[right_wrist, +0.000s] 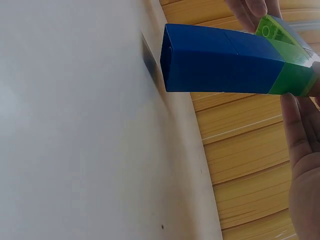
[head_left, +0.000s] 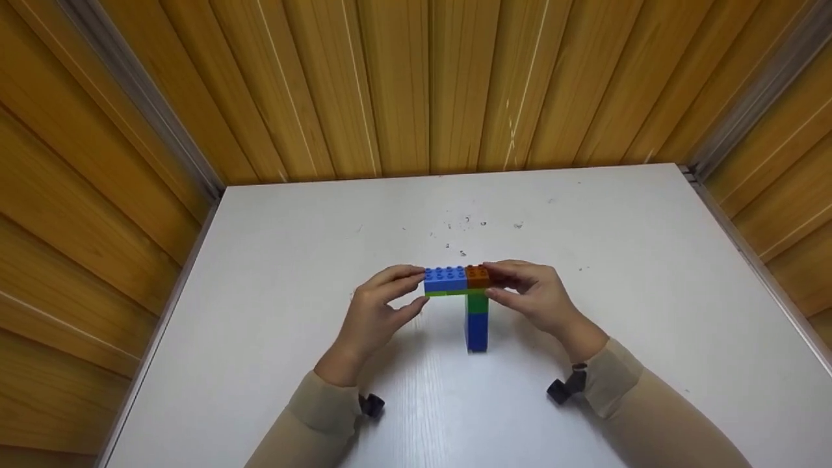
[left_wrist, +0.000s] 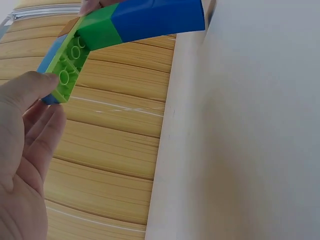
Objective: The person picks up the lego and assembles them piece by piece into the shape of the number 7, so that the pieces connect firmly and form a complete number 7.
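A structure of toy building bricks is between the two hands. Its top bar has a blue brick (head_left: 446, 279) and an orange-brown brick (head_left: 478, 277) side by side over a lime-green plate (left_wrist: 64, 75). Under the bar's right end runs a column, with a green brick (head_left: 478, 303) above blue bricks (right_wrist: 220, 60). The left hand (head_left: 383, 305) pinches the bar's left end, thumb below and fingers at the far side. At the right end, the right hand (head_left: 536, 296) grips around the orange-brown brick. In the right wrist view the column's lower end appears slightly off the table.
The white table (head_left: 273, 273) has small dark marks beyond the hands. Yellow wood-look panels (head_left: 403, 84) stand behind it and at both sides. A small black device (head_left: 372, 406) is at the left cuff, another black device (head_left: 559, 392) at the right.
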Available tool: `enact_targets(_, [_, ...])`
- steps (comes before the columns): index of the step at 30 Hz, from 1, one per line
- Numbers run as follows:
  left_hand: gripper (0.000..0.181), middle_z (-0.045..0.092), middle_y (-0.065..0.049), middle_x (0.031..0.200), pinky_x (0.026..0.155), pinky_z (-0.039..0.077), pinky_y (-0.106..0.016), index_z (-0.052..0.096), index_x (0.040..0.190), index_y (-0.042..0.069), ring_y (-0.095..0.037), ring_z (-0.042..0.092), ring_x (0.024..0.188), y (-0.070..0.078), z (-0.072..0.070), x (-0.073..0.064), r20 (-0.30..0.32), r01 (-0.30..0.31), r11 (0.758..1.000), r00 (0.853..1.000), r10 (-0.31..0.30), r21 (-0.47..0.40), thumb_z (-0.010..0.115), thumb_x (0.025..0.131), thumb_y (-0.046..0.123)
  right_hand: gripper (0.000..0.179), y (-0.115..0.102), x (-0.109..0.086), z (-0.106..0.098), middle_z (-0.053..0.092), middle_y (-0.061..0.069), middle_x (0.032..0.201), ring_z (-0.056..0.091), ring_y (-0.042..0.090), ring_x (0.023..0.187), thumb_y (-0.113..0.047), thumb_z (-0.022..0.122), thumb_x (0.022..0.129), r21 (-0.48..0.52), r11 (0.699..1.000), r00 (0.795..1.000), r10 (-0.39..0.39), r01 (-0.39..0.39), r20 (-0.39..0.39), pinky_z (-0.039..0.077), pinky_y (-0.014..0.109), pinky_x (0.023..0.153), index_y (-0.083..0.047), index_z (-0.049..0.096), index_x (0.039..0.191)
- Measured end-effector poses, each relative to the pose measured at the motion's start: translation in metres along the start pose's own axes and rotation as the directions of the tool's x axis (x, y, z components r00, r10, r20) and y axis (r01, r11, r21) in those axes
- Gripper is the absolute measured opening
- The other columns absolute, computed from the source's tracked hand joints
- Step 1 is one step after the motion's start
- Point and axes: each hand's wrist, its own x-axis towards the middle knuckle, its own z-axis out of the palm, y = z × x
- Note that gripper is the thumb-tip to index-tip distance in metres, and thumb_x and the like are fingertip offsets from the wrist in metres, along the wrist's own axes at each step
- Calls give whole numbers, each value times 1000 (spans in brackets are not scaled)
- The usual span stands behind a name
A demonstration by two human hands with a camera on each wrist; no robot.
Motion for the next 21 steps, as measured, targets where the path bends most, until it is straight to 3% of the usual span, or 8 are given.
enact_targets(5, [37,79,-10,134,101,66,-26,83,129,1,-25,80,124,-2,2,4,-12,4,999,1000,-4,39,90,93,-2,43,0,3,-2,81,-15,128,80,6,114,12,83,94,-5,1000,1000,19,-19,-22,66,23,98,12,75,136])
enact_targets(8, [36,77,-10,134,102,65,-26,83,130,2,-24,81,124,-4,4,8,-2,54,999,999,-54,5,89,95,-2,41,1,4,-2,80,-14,128,80,7,112,12,83,94,11,999,998,39,-38,-53,67,23,95,13,75,134])
enact_targets(11, [36,77,-10,135,102,66,-28,82,131,2,-26,82,124,-6,6,12,12,123,991,992,-123,-53,87,96,-3,39,2,6,-1,79,-5,128,81,9,108,12,82,94,22,998,994,65,-63,-92,67,23,94,11,77,132])
enact_targets(16, [36,76,-13,136,104,66,-32,81,133,1,-29,81,126,-14,13,20,49,244,960,970,-239,-134,86,97,-3,36,5,8,-2,75,15,133,79,9,113,9,83,96,-3,994,988,113,-114,-105,66,22,98,8,78,132])
enact_targets(21, [36,75,-12,138,105,66,-31,80,136,1,-29,80,127,-20,20,27,60,337,929,942,-331,-154,84,100,1,44,9,10,-8,71,23,146,77,6,118,4,83,98,-33,984,982,174,-177,-80,63,19,104,4,76,141])
